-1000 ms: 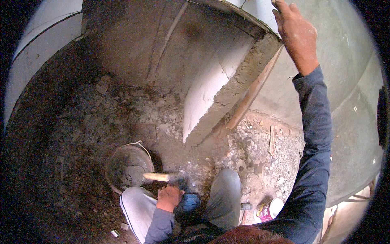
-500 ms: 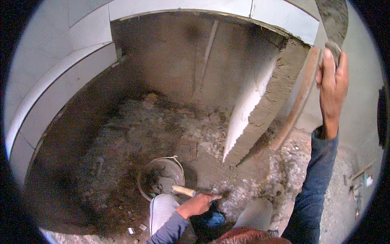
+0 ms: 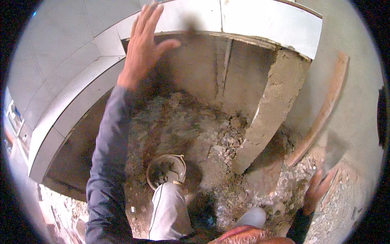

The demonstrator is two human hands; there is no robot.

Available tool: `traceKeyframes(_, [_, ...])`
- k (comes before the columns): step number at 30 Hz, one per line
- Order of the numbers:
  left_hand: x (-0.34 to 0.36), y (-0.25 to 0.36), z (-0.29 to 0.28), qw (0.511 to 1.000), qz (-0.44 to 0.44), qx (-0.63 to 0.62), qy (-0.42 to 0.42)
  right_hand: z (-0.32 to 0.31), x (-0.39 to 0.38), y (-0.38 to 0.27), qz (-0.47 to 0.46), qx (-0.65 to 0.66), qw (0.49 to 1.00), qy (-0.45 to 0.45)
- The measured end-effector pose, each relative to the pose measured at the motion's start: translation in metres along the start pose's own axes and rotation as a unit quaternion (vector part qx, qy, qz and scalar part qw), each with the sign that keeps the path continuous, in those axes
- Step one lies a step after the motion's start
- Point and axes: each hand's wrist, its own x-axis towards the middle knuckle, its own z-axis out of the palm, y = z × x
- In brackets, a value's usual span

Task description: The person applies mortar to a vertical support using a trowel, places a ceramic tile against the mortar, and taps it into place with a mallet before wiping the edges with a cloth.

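My left hand (image 3: 140, 59) is raised with fingers apart against the white tiled counter front (image 3: 268, 24), near its inner corner. My right hand (image 3: 316, 189) is low at the right, shut on a trowel (image 3: 336, 148), both blurred by motion. Under the counter stands a rough mortar-coated pillar (image 3: 270, 101). A bucket (image 3: 149, 171) holding grey mortar sits on the floor beyond my left knee, partly hidden by it.
A loose curved board (image 3: 337, 81) leans against the plastered wall (image 3: 357, 114) at the right. A second tiled counter front (image 3: 55, 140) curves along the left. Rubble and debris (image 3: 229, 142) cover the floor below the counter.
My left hand has risen from beside the bucket to the counter front. My right hand and trowel have dropped from high beside the counter to low at the right. The view has shifted.
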Motion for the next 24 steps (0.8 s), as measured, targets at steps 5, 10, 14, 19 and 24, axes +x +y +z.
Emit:
traceKeyframes(5, [0.067, -0.038, 0.038, 0.990, 0.007, 0.005, -0.138, 0.006, -0.144, 0.162, 0.179, -0.145, 0.952, -0.200])
traceKeyframes(10, [0.069, -0.043, 0.034, 0.986, 0.017, 0.042, -0.158, 0.039, -0.174, 0.210, 0.208, -0.146, 0.918, -0.306])
traceKeyframes(14, [0.072, -0.035, 0.035, 0.980, 0.001, 0.069, -0.186, 0.110, -0.100, 0.176, 0.175, -0.018, 0.933, -0.314])
traceKeyframes(19, [0.073, -0.023, 0.017, 0.960, -0.051, 0.133, -0.240, 0.169, -0.012, 0.138, 0.165, 0.101, 0.897, -0.398])
traceKeyframes(24, [0.076, -0.015, 0.017, 0.955, -0.078, 0.145, -0.248, 0.173, -0.068, 0.149, 0.173, 0.118, 0.919, -0.333])
